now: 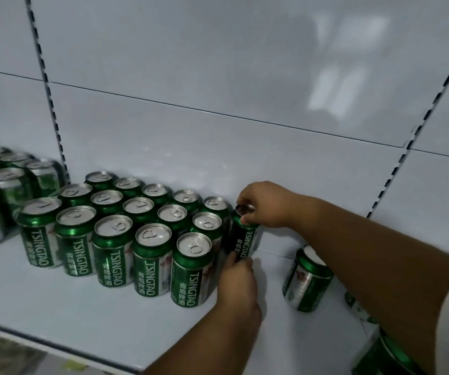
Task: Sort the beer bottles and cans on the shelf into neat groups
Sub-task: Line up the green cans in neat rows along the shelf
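Several green Tsingtao beer cans [147,228] stand upright in three neat rows on the white shelf [82,307]. At the right end of the rows stands one more green can [243,240]. My right hand [265,205] grips its top rim from above. My left hand [238,282] reaches in from below, its fingers curled round the can's lower part. A single green can [306,282] stands apart to the right, partly hidden behind my right forearm.
Another cluster of green cans [4,185] fills the neighbouring bay at far left. More green cans [385,355] show at the bottom right below my right arm. The white back panel [218,77] and slotted uprights [53,115] bound the bay.
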Available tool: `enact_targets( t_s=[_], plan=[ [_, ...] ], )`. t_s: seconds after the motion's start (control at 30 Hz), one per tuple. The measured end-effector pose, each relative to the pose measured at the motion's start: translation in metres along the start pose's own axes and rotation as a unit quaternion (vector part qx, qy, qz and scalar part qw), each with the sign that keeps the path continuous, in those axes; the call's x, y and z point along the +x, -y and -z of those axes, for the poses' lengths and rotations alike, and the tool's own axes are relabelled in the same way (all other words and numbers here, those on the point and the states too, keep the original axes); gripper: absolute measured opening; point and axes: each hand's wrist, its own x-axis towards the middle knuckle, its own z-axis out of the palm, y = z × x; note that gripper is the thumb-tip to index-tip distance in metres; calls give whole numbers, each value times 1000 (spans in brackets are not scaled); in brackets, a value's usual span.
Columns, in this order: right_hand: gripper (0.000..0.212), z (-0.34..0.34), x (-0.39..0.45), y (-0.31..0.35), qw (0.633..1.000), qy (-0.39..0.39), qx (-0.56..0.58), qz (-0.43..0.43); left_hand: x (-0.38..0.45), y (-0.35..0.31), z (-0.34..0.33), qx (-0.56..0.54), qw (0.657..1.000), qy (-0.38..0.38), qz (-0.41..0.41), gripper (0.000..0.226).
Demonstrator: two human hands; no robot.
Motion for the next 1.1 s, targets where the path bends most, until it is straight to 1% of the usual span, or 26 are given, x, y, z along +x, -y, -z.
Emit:
enact_targets(
  t_s=[0.1, 0.2, 0.3, 0.37, 0.43, 0.57, 0.67, 0.73, 0.8, 0.87, 0.93, 1.0, 1.1],
  plan=[
    [29, -5, 1, 1, 1000, -18, 4, 5, 2, -1, -3, 7, 1000, -7, -15, 45],
    [28, -8, -1, 3, 1000, -25, 0, 7, -4, 0, -1, 27, 999, 9, -34, 51],
    [28, -9, -7, 3, 999, -34, -8, 5, -5, 1, 0, 61, 996, 20, -66, 52],
    [30, -8, -15, 4, 999, -41, 15, -6, -6, 1, 2, 84, 993, 35, -70, 52],
    [34, -6, -27, 3, 999, -40, 24, -19, -6, 2, 4, 95, 993, 31, -71, 52],
    [44, 7, -67, -2, 997, 3, -12, -79, -8, 1, 8, 107, 991, 50, -67, 43],
    [59, 16, -103, -2, 983, 76, -43, -161, -7, 9, 8, 140, 983, 92, -79, 36],
    [58, 15, -121, 2, 975, 104, -48, -193, -8, 16, 7, 174, 973, 120, -88, 31],
    [50, 12, -133, 6, 973, 88, -40, -207, -9, 21, 6, 200, 966, 141, -90, 27],
    [44, 12, -141, 10, 971, 71, -27, -228, -11, 22, 5, 209, 960, 161, -91, 29],
    [41, 15, -147, 14, 967, 62, -15, -246, -12, 23, 5, 231, 953, 170, -103, 31],
    [38, 20, -151, 16, 966, 37, 2, -256, -13, 22, 5, 246, 946, 173, -118, 29],
    [36, 27, -150, 18, 965, -17, 16, -261, -20, 18, 6, 205, 955, 188, -104, 16]
  ],
)
